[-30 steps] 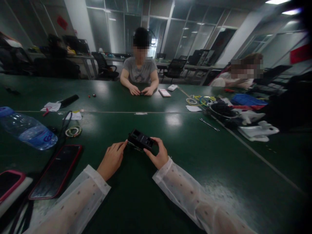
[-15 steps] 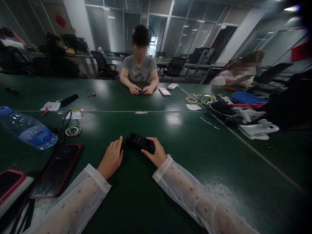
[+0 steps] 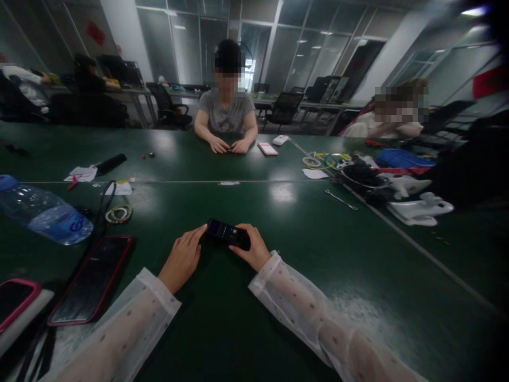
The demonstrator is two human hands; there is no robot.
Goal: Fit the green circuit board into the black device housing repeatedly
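In the head view, a small black handheld device (image 3: 225,232) with a little screen and a keypad lies slanted at the middle of the green table (image 3: 254,329). My right hand (image 3: 256,249) grips its right end between thumb and fingers. With fingers stretched out and close together, my left hand (image 3: 183,260) lies by the device's left end. The fingertips reach its upper left corner and seem to touch it. Both of my arms wear sheer white dotted sleeves.
To my left are a water bottle (image 3: 51,217), a red-edged phone (image 3: 93,281), a pink-edged phone (image 3: 16,300) and bracelets (image 3: 119,214). A wrench (image 3: 341,200) lies right, before piled cables and white parts (image 3: 419,208). A person (image 3: 226,111) sits opposite, both hands on the table.
My left hand's fingertips have come right and slightly up to the device's left end. The device has tilted a little, so its screen shows more plainly. My right hand keeps its grip.
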